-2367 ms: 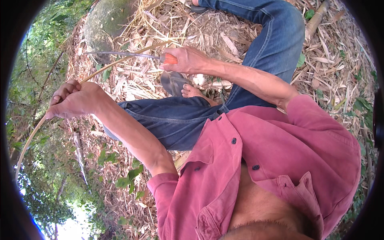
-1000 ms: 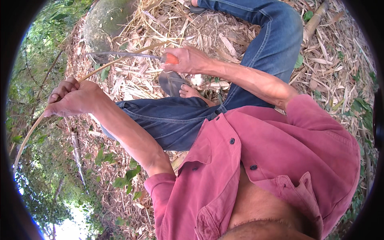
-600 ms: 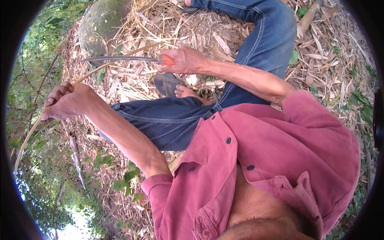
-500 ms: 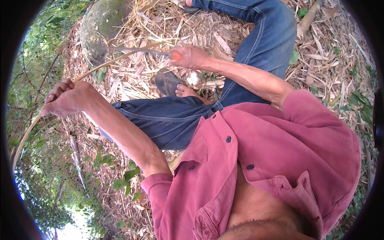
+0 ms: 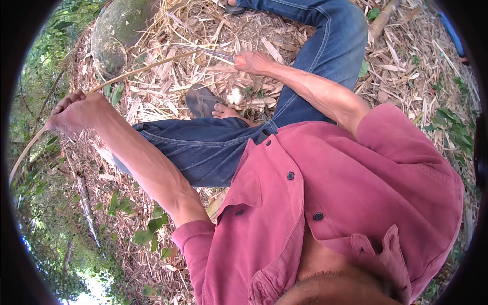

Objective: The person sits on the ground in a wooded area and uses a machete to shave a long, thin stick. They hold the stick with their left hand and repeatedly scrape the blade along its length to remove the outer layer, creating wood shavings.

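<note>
My left hand [image 5: 76, 113] is closed around a long, thin tan strip [image 5: 134, 72], which looks like split cane or bamboo. One end of the strip runs off to the lower left; the other stretches up and right over the ground litter. In my right hand [image 5: 255, 63] is a knife with an orange handle [image 5: 240, 60], held closed in the fingers. Its narrow blade [image 5: 211, 52] is smeared by motion and points left, close to the strip's far end. Whether blade and strip touch, I cannot tell.
A mossy rounded rock [image 5: 118, 35] stands at the upper left. Dry leaves and straw-like shavings cover the ground around my sandalled foot [image 5: 202, 100]. A pole [image 5: 382, 21] lies at the upper right. Something blue [image 5: 451, 33] shows at the right rim, with green plants [image 5: 149, 231] at lower left.
My right hand has drawn the knife rightward, toward the strip's far end. My left hand keeps its hold. The view has shifted slightly, and the blue thing has appeared at the right rim.
</note>
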Available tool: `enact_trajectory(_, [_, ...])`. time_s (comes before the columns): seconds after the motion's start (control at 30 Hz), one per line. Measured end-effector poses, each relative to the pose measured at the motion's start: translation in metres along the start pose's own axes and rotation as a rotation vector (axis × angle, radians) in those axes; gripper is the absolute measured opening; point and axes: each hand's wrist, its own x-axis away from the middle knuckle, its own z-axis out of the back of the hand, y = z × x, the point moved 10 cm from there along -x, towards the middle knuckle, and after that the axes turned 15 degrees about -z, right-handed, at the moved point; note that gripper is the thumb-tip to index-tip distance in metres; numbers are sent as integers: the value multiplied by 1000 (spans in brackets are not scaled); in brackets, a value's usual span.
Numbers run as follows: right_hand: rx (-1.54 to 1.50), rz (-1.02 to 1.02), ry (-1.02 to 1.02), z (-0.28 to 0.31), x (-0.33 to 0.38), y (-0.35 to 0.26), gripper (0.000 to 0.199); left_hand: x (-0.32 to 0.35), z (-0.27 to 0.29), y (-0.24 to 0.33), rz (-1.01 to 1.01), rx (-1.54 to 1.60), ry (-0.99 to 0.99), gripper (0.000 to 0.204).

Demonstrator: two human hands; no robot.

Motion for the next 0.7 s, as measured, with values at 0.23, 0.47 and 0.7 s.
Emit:
enact_trajectory(0.23, [16,3,-81,2,9,-7,55,-8,-6,57,-16,-41,110,50])
enact_trajectory(0.47, [59,110,84,-7,3,-28,55,-7,-9,60,-162,-116,37,54])
enact_trajectory(0.7, [-82,-47,-135,-11,5,-28,56,1,-8,36,-254,-47,-3,61])
